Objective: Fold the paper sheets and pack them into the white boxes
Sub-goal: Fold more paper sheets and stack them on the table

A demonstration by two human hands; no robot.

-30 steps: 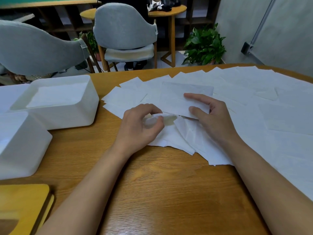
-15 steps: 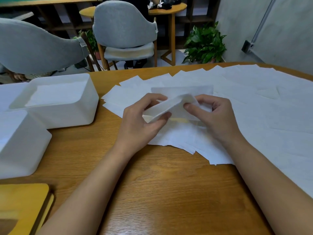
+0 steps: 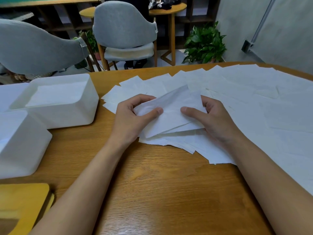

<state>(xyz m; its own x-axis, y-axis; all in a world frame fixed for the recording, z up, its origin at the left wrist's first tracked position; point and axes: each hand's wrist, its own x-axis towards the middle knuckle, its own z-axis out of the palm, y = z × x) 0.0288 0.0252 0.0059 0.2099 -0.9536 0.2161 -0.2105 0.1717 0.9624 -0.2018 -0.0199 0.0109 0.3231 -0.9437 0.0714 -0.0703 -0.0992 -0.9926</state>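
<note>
Where sheets (image 3: 254, 99) cover wood tbl (image 3: 160, 184), grey chairs (image 3: 123, 24), plant (image 3: 205, 43)

We pinched opposite ends of the folded paper sheet (image 3: 172, 107) with our left hand (image 3: 130, 121) and right hand (image 3: 216, 121), thumbs on top.

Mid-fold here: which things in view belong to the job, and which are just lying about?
Job:
left hand, right hand, held sheet that both pinch, loose sheets, open white box with paper inside, nearer white box

Lying about:
yellow wooden object, grey chairs, potted plant
</note>
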